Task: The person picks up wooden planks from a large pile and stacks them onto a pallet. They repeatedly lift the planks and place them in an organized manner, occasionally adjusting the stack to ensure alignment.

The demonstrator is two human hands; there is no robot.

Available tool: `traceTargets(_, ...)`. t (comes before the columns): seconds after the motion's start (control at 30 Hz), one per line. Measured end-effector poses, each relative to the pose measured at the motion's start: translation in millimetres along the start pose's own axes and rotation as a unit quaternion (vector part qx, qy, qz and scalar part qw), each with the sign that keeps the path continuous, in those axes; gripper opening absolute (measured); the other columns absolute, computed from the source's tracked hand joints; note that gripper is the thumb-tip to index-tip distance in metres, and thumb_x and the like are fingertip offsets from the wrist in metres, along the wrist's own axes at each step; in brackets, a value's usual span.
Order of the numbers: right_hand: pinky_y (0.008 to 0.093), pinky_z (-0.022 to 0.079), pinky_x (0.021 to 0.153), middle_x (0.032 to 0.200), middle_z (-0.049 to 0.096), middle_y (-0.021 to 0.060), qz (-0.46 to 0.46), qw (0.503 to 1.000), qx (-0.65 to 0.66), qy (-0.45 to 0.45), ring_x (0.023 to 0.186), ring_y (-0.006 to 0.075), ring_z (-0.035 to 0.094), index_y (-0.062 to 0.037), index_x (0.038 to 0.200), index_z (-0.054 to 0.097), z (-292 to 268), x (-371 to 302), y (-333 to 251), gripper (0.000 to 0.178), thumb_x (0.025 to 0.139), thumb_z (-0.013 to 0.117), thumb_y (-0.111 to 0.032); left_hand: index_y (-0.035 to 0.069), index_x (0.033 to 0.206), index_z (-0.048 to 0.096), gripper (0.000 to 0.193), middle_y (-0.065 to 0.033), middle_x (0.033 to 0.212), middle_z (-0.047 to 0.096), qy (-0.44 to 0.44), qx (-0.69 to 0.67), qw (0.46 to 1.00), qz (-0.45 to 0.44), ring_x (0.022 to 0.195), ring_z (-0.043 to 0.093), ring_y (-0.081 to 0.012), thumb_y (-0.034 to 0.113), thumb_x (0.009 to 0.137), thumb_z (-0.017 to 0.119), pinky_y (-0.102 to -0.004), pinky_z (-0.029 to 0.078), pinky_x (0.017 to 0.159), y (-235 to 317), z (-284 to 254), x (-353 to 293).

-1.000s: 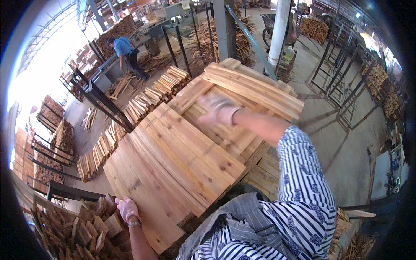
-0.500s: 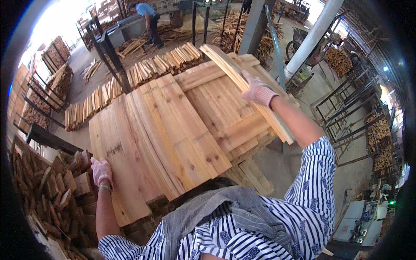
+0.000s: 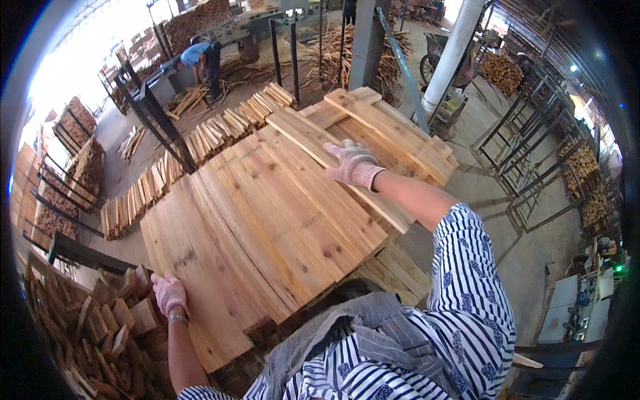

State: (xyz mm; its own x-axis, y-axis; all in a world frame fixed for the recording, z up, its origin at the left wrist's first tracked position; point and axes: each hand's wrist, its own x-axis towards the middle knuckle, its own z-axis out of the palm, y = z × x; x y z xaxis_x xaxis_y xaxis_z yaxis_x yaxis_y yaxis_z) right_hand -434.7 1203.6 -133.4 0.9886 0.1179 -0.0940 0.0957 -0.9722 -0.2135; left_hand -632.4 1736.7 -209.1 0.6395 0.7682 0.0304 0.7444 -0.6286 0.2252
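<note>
A row of pale wooden planks (image 3: pixel 267 220) lies side by side across a stack in front of me. My right hand (image 3: pixel 355 165), in a pinkish knitted glove, rests on a narrow plank (image 3: pixel 303 137) at the row's right side, its fingers apart and stretched over it. Further right, another plank (image 3: pixel 393 127) lies slantwise on top of the stack. My left hand (image 3: pixel 169 295), gloved alike, is closed on the outer edge of the leftmost plank (image 3: pixel 193 287), near its front end; some fingertips are hidden.
Dark board offcuts (image 3: pixel 100 327) are heaped at the left. Beyond the planks runs a row of short sticks (image 3: pixel 207 140), with a black metal post (image 3: pixel 163 127) beside it. A person (image 3: pixel 203 63) bends over far back. Metal racks (image 3: pixel 533 153) and a pale pillar (image 3: pixel 453 57) stand right.
My right hand has moved left and lowered a narrow plank against the row; another plank it carried now lies further right on the stack. The left hand stays at the left edge.
</note>
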Motion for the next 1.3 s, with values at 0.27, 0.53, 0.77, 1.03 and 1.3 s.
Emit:
traceTargets(0.27,0.0539,0.034,0.115,0.156,0.036,0.0286,0.005,0.998,0.039,-0.042,0.142,0.0454,0.04,-0.0265,0.157,0.04,24,-10,5,0.08,0.09,0.055,-0.068,-0.005,0.145,0.037,0.062,-0.0341,0.128,0.061,-0.048,-0.017,0.998,-0.021,0.118,0.06,-0.0479,0.039,0.102,0.045,-0.0511,0.047,0.101,20,-14,5)
traceTargets(0.53,0.0484,0.038,0.115,0.154,0.04,0.0269,0.132,0.98,-0.122,0.086,0.139,0.0423,0.046,-0.0163,0.159,0.031,-17,36,172,0.084,0.092,0.059,-0.06,-0.012,0.142,0.042,0.062,-0.0342,0.132,0.06,-0.02,-0.077,0.997,0.002,0.124,0.059,-0.0438,0.03,0.098,0.052,-0.0449,0.047,0.102,21,-10,16)
traceTargets(0.77,0.0517,0.038,0.114,0.155,0.039,0.0246,0.165,0.984,-0.069,-0.008,0.142,0.0444,0.042,-0.028,0.16,0.03,-31,28,157,0.076,0.096,0.054,-0.061,-0.009,0.138,0.049,0.056,-0.0293,0.131,0.063,-0.034,-0.145,0.988,-0.031,0.122,0.061,-0.0412,0.022,0.091,0.056,-0.0434,0.047,0.102,35,-18,23)
traceTargets(1.03,0.0492,0.042,0.108,0.141,0.045,0.03,-0.016,0.998,-0.001,0.064,0.128,0.0438,0.05,-0.0236,0.151,0.044,42,1,103,0.072,0.093,0.052,-0.065,-0.007,0.121,0.063,0.046,-0.0295,0.124,0.067,0.011,-0.111,0.993,-0.033,0.117,0.064,-0.0414,0.025,0.088,0.06,-0.0431,0.049,0.1,36,-20,33)
traceTargets(1.3,0.0542,0.038,0.113,0.153,0.037,0.0298,0.044,0.994,-0.079,0.059,0.137,0.0493,0.043,-0.0264,0.159,0.035,46,-6,113,0.081,0.091,0.052,-0.068,-0.007,0.127,0.059,0.064,-0.0307,0.122,0.067,-0.046,-0.171,0.983,-0.056,0.118,0.065,-0.0418,0.037,0.082,0.066,-0.0465,0.053,0.097,48,-26,36)
